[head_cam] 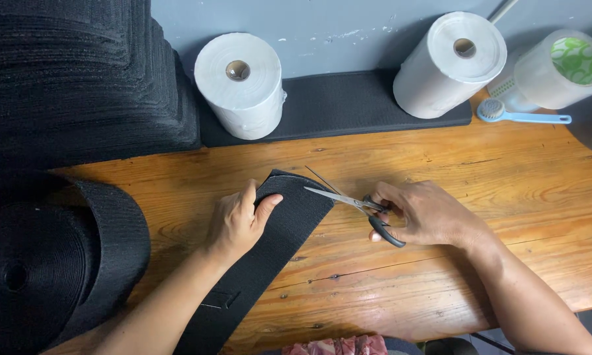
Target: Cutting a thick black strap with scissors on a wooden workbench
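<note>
My left hand (238, 220) pinches the folded end of a wide black fabric strip (279, 236) that runs diagonally across the wooden table (473, 171) toward me. My right hand (427, 213) grips black-handled scissors (355, 204), blades open, with their tips at the strip's right edge near its end. The strip leads down to the left from a large black roll (46, 269) lying on the table's left side.
A tall stack of black fabric (79, 79) fills the back left. Two white paper rolls (241, 84) (450, 62) stand on a black mat (348, 102) by the wall. A clear tape roll (562, 69) and a blue brush (519, 115) lie at the back right.
</note>
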